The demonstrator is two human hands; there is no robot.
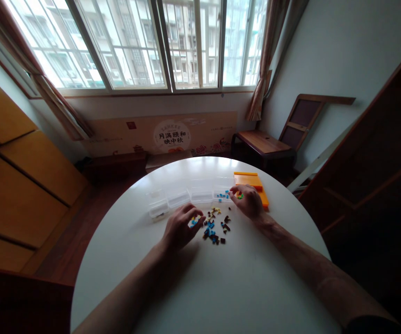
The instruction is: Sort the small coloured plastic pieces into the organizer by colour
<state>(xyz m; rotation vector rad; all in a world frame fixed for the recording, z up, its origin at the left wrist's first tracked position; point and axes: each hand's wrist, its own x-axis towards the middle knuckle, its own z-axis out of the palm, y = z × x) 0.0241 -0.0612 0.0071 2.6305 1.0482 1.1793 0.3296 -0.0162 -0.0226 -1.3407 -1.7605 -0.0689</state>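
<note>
Small building blocks [210, 228] in blue, brown and yellow lie loose on the white round table. My left hand [181, 226] hovers low at the pile's left side, fingers curved and thumb apart from them; blue and yellow blocks show through the gap. Farther back, a row of clear plastic boxes [178, 198] stands on the table. My right hand [248, 200] is at the rightmost box, thumb and forefinger close together; what they pinch, if anything, is too small to make out. Several blue blocks [220, 200] are in that box. Green pieces [240, 196] show beside the right fingers.
An orange plastic tray [246, 179] sits behind and right of my right hand. The white table [221, 287] has a curved edge. Beyond it are a wooden chair [266, 141], a window with curtains, and a yellow cabinet [22, 195] on the left.
</note>
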